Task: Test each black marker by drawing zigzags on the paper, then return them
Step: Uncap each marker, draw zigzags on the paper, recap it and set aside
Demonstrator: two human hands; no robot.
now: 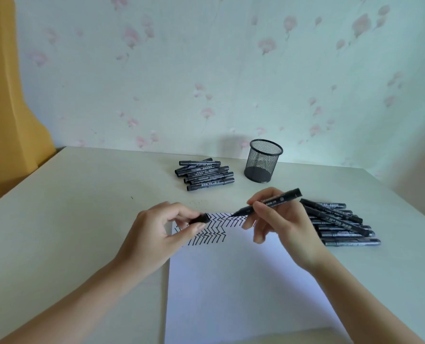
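Observation:
A white sheet of paper [231, 281] lies on the table in front of me, with rows of black zigzags [214, 228] across its far end. My right hand [278, 224] holds an uncapped black marker [278, 201], its tip pointing left just above the zigzags. My left hand [156, 232] pinches the marker's black cap [201, 218] over the paper's far left corner. One pile of black markers [206, 175] lies at the back centre. A second pile of black markers [340, 224] lies to the right of the paper, behind my right hand.
A black mesh pen cup [263, 161] stands empty at the back, right of the far pile. The pale table [70, 207] meets a flowered wall behind. A yellow panel [5, 108] rises at the left edge.

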